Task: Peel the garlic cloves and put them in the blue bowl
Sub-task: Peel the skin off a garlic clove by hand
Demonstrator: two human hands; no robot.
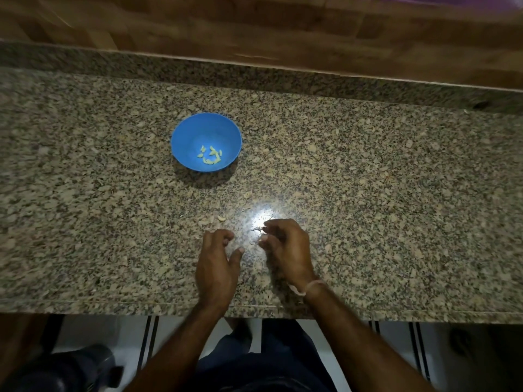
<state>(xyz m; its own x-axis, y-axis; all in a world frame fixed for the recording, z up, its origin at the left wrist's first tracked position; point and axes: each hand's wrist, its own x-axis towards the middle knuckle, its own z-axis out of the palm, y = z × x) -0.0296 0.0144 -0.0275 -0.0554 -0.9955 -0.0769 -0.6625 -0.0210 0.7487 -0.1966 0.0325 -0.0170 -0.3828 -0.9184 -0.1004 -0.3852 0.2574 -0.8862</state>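
The blue bowl (189, 133) stands on the granite counter, left of centre, with several peeled garlic cloves (210, 157) in its bottom. Both hands lie near the counter's front edge, below and right of the bowl. My left hand (216, 264) rests on the counter with fingers loosely curled and thumb spread, holding nothing. My right hand (286, 247) has its fingers curled inward, and its fingertips pinch what looks like a small pale garlic piece (263, 237). One loose clove (221, 218) lies on the counter just above my left hand.
Thin scraps of garlic skin (247, 195) lie between the bowl and my hands, one scrap (257, 229) right at my right fingertips. A wooden wall (254, 29) rises behind the counter. The counter's front edge (113, 308) runs below my wrists.
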